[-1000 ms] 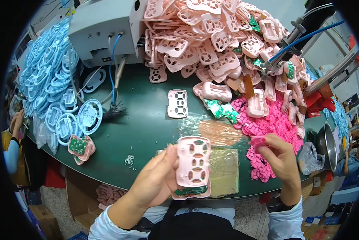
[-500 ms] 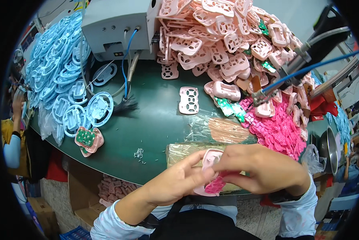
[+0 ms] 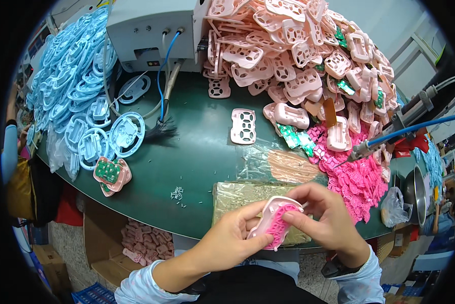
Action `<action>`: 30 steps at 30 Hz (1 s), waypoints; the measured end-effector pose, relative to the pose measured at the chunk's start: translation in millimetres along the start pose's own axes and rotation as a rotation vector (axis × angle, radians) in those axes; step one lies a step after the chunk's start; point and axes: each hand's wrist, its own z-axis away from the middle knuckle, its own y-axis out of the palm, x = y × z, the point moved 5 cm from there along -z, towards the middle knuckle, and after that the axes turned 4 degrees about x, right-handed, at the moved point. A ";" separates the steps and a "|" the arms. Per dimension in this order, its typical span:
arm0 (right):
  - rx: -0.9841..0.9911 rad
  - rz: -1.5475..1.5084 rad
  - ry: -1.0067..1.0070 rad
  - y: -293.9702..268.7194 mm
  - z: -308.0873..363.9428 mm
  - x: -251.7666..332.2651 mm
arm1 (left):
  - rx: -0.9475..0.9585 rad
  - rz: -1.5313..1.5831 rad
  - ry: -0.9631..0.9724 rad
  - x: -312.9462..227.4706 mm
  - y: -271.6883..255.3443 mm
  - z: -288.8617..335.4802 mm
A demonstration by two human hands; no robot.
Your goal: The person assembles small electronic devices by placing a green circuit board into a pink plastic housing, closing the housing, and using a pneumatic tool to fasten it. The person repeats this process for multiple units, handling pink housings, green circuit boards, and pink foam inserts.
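Over the front edge of the table, a pale pink plastic shell (image 3: 264, 219) tilts between my hands. My left hand (image 3: 227, 234) grips its left side, thumb along the lower end. Inside the shell lies a bright pink rubber keypad (image 3: 279, 222). With the thumb on the keypad and fingers behind the upper right edge, my right hand (image 3: 334, 219) is closed on the same piece. Beneath them is a tape-covered block (image 3: 230, 197). A single pale pink cover with cut-outs (image 3: 243, 126) lies flat beyond it.
Pale pink shells (image 3: 268, 45) are heaped at the back, beside bright pink keypads (image 3: 356, 177). A screwdriver on an arm (image 3: 410, 114) hangs at right. Blue parts (image 3: 68, 76) pile up left, near a grey machine (image 3: 151, 30). Small screws (image 3: 177, 193) and a green circuit board (image 3: 107, 172) lie nearer.
My right hand has opened out to the right and now presses the keypad, which lies spread in the shell. The hanging screwdriver appears lower and farther right.
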 end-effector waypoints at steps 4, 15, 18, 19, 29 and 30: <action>-0.023 -0.155 0.022 7.1 0.9 -7.8 | -0.031 -0.076 0.025 2.0 3.2 2.1; -0.043 -0.180 -0.047 3.2 0.5 -8.9 | -0.152 -0.640 0.125 6.9 -6.7 0.3; -0.101 -0.157 -0.060 0.2 1.4 -9.4 | -0.210 -0.669 0.105 5.8 -5.0 -1.6; -0.109 -0.165 -0.062 0.4 1.0 -8.3 | -0.243 -0.739 0.068 -4.4 1.1 3.4; -0.182 -0.303 -0.199 0.9 -5.3 -12.5 | -0.299 -0.126 -0.050 -8.7 -17.4 13.3; -0.213 -0.119 -0.374 -1.9 -0.9 -0.8 | -0.277 -0.056 -0.068 -9.7 -21.4 13.4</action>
